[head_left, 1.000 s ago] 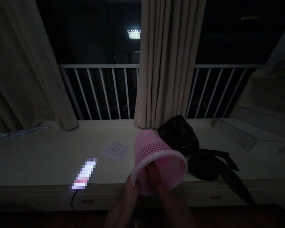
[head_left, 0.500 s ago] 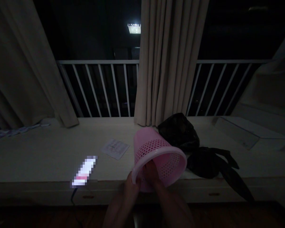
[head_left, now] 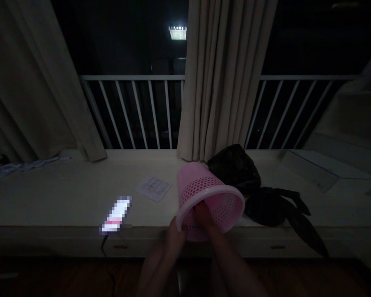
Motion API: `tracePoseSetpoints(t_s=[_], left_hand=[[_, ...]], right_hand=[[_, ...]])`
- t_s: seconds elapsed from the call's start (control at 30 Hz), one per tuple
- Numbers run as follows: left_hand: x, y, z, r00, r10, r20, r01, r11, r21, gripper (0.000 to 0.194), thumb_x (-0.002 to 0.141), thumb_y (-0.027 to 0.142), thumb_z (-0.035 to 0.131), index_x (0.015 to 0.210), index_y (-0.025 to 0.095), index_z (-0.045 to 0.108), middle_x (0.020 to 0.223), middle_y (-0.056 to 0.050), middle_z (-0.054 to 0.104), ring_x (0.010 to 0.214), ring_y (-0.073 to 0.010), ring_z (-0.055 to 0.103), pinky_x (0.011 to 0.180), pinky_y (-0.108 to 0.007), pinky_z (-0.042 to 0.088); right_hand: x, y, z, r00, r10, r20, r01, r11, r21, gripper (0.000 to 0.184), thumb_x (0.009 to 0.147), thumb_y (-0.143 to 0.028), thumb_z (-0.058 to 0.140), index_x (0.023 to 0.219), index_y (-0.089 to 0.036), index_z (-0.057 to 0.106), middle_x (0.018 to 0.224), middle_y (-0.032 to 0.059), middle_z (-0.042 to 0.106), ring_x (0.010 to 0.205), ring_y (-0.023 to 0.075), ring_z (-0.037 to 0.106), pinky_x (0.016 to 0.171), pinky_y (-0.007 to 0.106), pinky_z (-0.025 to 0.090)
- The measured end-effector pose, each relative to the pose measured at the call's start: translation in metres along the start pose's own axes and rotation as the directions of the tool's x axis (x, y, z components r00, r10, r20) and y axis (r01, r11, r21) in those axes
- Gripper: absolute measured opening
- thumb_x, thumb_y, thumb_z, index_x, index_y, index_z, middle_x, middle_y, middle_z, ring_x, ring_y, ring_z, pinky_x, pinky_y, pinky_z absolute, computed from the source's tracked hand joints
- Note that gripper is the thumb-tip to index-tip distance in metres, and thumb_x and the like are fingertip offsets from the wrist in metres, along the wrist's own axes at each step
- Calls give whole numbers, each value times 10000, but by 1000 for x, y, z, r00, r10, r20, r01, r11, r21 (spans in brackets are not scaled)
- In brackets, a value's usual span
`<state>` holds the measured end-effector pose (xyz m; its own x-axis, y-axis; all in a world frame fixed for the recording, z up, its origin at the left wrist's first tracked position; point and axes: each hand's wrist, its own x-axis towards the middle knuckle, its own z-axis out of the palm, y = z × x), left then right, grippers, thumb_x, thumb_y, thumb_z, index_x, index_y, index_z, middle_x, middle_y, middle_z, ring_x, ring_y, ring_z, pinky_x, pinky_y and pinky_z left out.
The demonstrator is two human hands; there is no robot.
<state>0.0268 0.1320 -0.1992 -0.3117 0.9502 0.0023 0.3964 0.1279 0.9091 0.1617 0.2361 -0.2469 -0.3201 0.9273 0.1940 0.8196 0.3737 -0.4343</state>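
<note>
A pink plastic wastebasket with a band of holes in its wall lies tipped at the front edge of the ledge, its mouth facing me and to the right. My left hand is closed on the left side of its rim, thumb inside. Inside the basket is my right hand; its fingers are in deep shadow, so I cannot make out whether they hold anything. Right behind the basket a black plastic bag is heaped, and a second black bag trails a long end over the ledge's edge.
The pale ledge bears a printed paper sheet and a lit, blurred-out phone with a cable hanging down. A whitish box stands at right. Behind are curtains and a white railing.
The view has shifted slightly, so most things sit a little higher and further right. My right hand has moved slightly within the basket; my left hand keeps its hold on the rim.
</note>
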Motion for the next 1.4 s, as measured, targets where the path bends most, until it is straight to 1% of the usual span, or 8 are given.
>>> tracePoseSetpoints(t_s=[0.2, 0.37, 0.57, 0.73, 0.93, 1.1, 1.3, 1.4], left_hand=[[-8, 12, -7, 1000, -19, 20, 17, 997, 78, 351, 808, 64, 546, 1134, 119, 663, 1072, -114, 763, 1013, -242, 722, 894, -329, 538], [-12, 17, -12, 997, -74, 22, 68, 979, 193, 257, 886, 136, 550, 1125, 161, 639, 1017, -101, 769, 976, -247, 730, 817, -293, 515], [-11, 15, -10, 995, -102, 6, 96, 953, 289, 261, 901, 179, 556, 1144, 157, 650, 1058, -122, 776, 1010, -262, 733, 798, -282, 502], [-8, 9, -6, 997, -76, 11, 71, 968, 240, 303, 906, 168, 555, 1185, 117, 663, 1102, -158, 771, 1036, -272, 728, 824, -289, 501], [-6, 5, -5, 995, -95, -3, 93, 967, 237, 227, 907, 161, 555, 1086, 123, 688, 999, -138, 779, 937, -254, 740, 759, -274, 495], [-5, 1, -3, 995, -93, -44, 100, 972, 213, 127, 886, 161, 573, 965, 160, 672, 909, -97, 768, 866, -234, 731, 721, -265, 489], [-3, -11, 1, 1000, 3, -18, -2, 999, 43, 50, 830, 219, 570, 863, 209, 605, 722, 5, 690, 687, -185, 669, 635, -246, 466], [-4, -15, 4, 999, 52, -4, -53, 997, -55, 119, 796, 277, 570, 896, 214, 590, 711, 25, 671, 670, -180, 650, 632, -249, 474]], right_hand=[[2, 15, -2, 992, -76, 102, 74, 997, 22, 535, 892, -142, 473, 1412, -89, 585, 1489, 162, 525, 1399, 248, 460, 1231, 400, 289], [5, 32, 1, 983, -117, 144, 118, 993, 0, 598, 864, -137, 473, 1456, -99, 541, 1523, 149, 491, 1439, 236, 406, 1240, 410, 266], [6, 31, 2, 984, -106, 145, 112, 993, -30, 587, 893, -143, 448, 1473, -96, 524, 1522, 162, 487, 1447, 246, 407, 1240, 420, 272], [2, 25, 0, 992, -96, 86, 98, 995, -20, 553, 887, -136, 475, 1430, -121, 580, 1481, 151, 537, 1415, 251, 451, 1227, 416, 298], [-3, 18, 1, 998, -55, 25, 55, 998, 4, 491, 932, -165, 443, 1390, -122, 616, 1461, 132, 561, 1396, 246, 468, 1223, 400, 303], [-8, 9, 5, 1000, 12, 23, -10, 998, -68, 521, 917, -151, 440, 1412, -87, 590, 1491, 162, 521, 1414, 287, 434, 1225, 426, 289], [-8, 6, 8, 1000, 6, -15, -7, 998, -58, 488, 940, -164, 427, 1390, -137, 615, 1446, 132, 570, 1376, 271, 472, 1212, 413, 306], [-8, 7, 11, 999, 12, -45, -14, 999, -45, 453, 937, -170, 444, 1339, -147, 651, 1414, 134, 596, 1334, 271, 510, 1188, 424, 343]])
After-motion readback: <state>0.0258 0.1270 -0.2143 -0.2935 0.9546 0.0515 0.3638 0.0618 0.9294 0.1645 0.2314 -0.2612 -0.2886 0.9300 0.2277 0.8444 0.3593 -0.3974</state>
